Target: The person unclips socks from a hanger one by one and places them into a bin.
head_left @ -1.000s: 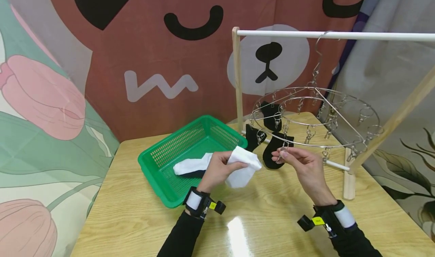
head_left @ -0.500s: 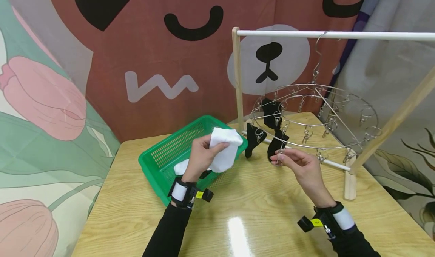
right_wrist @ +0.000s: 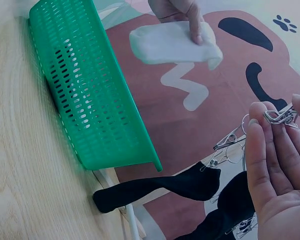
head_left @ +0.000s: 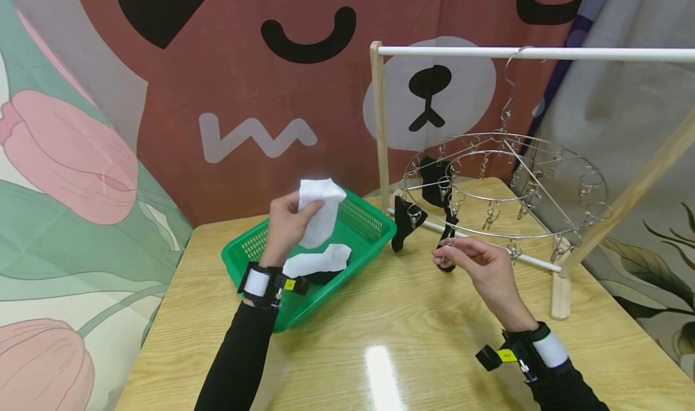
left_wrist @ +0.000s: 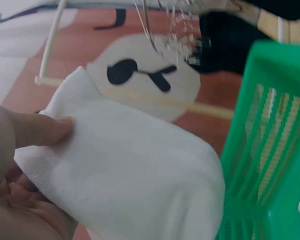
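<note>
Green perforated plastic basket (head_left: 255, 260): on pale wood-grain worktop (head_left: 380, 350), left of centre, rear corner twd the rack post. Inside: 1 white sock (head_left: 317, 260) lying flat, w/ something dark under it, can't tell what.

Left hand (head_left: 286, 224): raised above the basket. Fingers and thumb curled, pinching a second white fabric sock (head_left: 320, 209) by its upper part; rest of it hangs down over the basket. Left wrist view: thumb pressed on the ribbed cuff edge, sock body bulging away twd the basket wall. Black sleeve, wrist strap w/ camera.

Wooden drying rack w/ white top rail (head_left: 532, 54): stands at rear right of worktop, upright post just behind the basket corner, slanted leg at far right.

Round wire sock hanger w/ metal clips (head_left: 505, 187): hooked on the rail, hangs above the worktop. 3 black socks (head_left: 404, 221) clipped on its left side, dangling clear of the basket.

Right hand (head_left: 478, 263): right of the basket, at the near rim of the hanger, beside the lowest black sock. Thumb and forefinger closed tight on a small metal clip (right_wrist: 279, 116); other fingers loosely curved. Right wrist view confirms clip held betw. fingertips. Well apart from left hand.

Backdrop: brown bear-face cloth (head_left: 304, 85), floral cloth (head_left: 65, 157) at far left.
</note>
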